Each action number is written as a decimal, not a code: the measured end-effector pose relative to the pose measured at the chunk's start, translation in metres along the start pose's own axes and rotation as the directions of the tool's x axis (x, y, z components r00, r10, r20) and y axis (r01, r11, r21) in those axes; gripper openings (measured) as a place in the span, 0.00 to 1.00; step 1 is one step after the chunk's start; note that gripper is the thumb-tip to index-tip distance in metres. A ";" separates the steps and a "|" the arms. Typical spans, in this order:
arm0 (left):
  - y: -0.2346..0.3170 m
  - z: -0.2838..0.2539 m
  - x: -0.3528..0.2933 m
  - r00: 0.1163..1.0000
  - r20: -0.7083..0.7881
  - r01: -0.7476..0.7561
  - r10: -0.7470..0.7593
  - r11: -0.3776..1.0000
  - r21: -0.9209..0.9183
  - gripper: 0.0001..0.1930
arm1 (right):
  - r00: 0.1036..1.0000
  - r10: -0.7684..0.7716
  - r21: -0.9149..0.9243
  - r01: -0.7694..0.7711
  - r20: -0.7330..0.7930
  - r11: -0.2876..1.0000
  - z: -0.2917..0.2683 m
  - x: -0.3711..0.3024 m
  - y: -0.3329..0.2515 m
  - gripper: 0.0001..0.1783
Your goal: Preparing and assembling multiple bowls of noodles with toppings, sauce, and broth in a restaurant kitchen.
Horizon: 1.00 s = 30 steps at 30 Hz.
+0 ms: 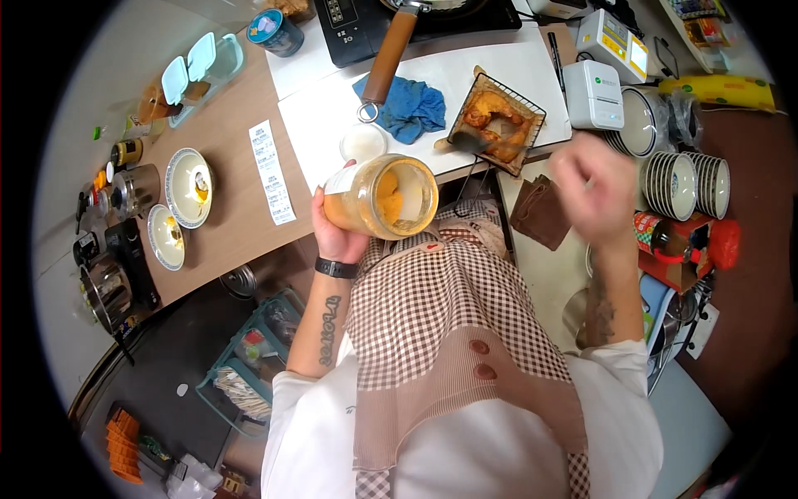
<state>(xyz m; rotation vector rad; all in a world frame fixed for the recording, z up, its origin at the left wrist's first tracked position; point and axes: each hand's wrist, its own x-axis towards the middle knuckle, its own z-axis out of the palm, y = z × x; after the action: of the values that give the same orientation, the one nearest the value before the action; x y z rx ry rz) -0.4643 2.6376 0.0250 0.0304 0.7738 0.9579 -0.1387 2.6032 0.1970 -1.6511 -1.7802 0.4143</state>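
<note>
My left hand [337, 237] is wrapped round a clear glass jar [341, 204], tilted with its open mouth toward me. Orange-yellow powder [387, 200] partly fills it. My right hand [592, 187], blurred by motion, is closed on the handle of a spoon [470, 143]. The spoon's dark bowl hangs over the left side of a small black wire basket [536, 125]. Inside the basket, on brown paper, lie golden-brown fried pieces [492, 110]; what they are made of I cannot tell. A white round lid [363, 144] rests on the table just beyond the jar.
A blue cloth [405, 108] lies left of the basket, under a pan's wooden handle [391, 62] that juts off an induction cooker [339, 37]. Two patterned bowls [189, 187] and a paper receipt [273, 170] are at left. Stacked bowls [669, 185] and a white printer [594, 93] stand at right.
</note>
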 end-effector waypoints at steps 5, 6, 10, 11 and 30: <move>-0.007 -0.011 0.005 0.999 0.049 -0.005 0.004 1.000 0.023 0.37 | 0.995 0.099 -0.282 -0.089 0.021 0.955 0.017 0.057 0.081 0.06; -0.008 -0.013 0.004 0.999 0.033 -0.013 0.012 1.000 0.023 0.37 | 0.993 -0.020 -0.350 0.060 0.117 0.935 0.026 0.068 0.096 0.06; -0.008 -0.019 -0.003 0.999 0.042 -0.015 0.016 1.000 -0.024 0.36 | 0.866 -0.139 -0.468 0.386 0.480 0.794 0.036 0.102 0.115 0.05; -0.009 -0.021 -0.004 0.999 0.026 -0.025 0.026 0.999 -0.019 0.36 | 0.825 -0.116 -0.485 0.432 0.554 0.760 0.036 0.109 0.114 0.04; -0.019 -0.045 -0.002 1.000 -0.005 -0.015 0.015 0.998 -0.061 0.39 | 0.817 0.503 -0.685 -0.195 0.283 0.702 0.108 0.165 0.110 0.23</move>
<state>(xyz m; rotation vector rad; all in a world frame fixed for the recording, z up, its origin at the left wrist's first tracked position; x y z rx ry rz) -0.4782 2.6109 -0.0137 -0.0193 0.7494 0.9959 -0.1230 2.8019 0.0899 -2.5952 -2.0679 0.4242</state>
